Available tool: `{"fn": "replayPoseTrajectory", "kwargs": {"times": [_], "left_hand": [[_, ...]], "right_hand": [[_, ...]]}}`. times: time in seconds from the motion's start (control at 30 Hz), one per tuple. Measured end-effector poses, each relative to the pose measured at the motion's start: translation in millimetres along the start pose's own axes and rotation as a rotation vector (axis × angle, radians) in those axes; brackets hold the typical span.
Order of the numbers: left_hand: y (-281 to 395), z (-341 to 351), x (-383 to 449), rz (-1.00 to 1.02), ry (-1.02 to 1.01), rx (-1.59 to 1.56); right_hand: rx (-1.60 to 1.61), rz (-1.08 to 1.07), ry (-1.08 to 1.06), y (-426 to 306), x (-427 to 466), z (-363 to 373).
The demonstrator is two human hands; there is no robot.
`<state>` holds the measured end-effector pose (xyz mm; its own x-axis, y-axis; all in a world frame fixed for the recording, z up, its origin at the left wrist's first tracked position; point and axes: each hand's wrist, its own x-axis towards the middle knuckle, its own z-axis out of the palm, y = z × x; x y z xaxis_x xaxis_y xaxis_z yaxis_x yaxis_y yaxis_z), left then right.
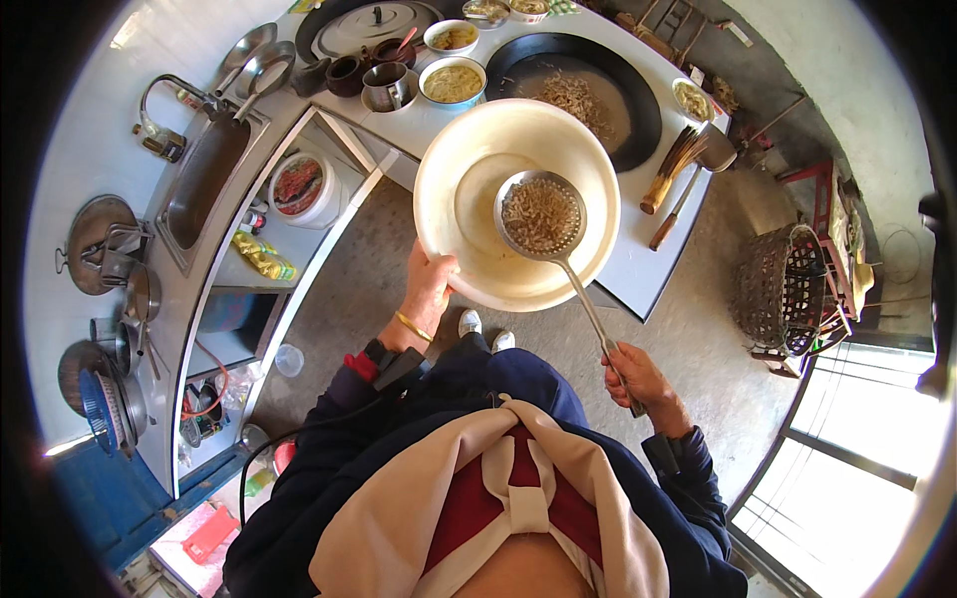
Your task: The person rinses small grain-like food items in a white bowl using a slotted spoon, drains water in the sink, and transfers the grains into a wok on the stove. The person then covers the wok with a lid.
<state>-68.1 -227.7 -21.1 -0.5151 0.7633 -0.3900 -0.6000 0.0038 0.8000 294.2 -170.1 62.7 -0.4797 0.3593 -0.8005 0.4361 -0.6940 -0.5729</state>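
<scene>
My left hand [428, 288] grips the near left rim of a wide cream-coloured basin [456, 179], thumb over the edge. In my right hand [637, 380] is the long metal handle of a perforated skimmer ladle [574, 280]. The ladle's bowl hangs over the basin and carries a heap of small brown food pieces [540, 217]; whether it touches the basin's bottom I cannot tell. Beyond the basin, partly covered by it, a large black wok [649, 112] set in the counter holds cloudy liquid and more brown strips [572, 101].
A bamboo brush [669, 176] and a wooden-handled ladle [684, 202] lie right of the wok. Bowls of food, including a blue-sided bowl [452, 82], and a metal mug [387, 84] stand left of it. At left is a sink [209, 179]; at right, a woven basket [777, 291].
</scene>
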Motion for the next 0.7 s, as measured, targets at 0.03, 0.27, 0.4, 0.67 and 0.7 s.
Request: {"fn": "replayPoseTrajectory", "kwargs": {"times": [0.03, 0.27, 0.4, 0.67, 0.7], "left_hand": [[2, 0, 3, 0.007, -0.011, -0.001], [8, 0, 27, 0.094, -0.06, 0.045], [6, 4, 26, 0.074, -0.051, 0.025], [0, 18, 16, 0.057, 0.017, -0.012], [0, 19, 15, 0.064, 0.022, -0.018]], "right_hand": [[0.025, 0.002, 0.002, -2, -1, 2], [0.094, 0.055, -0.057, -6, -10, 7], [0.097, 0.054, -0.058, -14, -3, -5], [0.015, 0.052, -0.066, -27, 12, -38], [-0.011, 0.052, -0.055, -28, 15, -40]]}}
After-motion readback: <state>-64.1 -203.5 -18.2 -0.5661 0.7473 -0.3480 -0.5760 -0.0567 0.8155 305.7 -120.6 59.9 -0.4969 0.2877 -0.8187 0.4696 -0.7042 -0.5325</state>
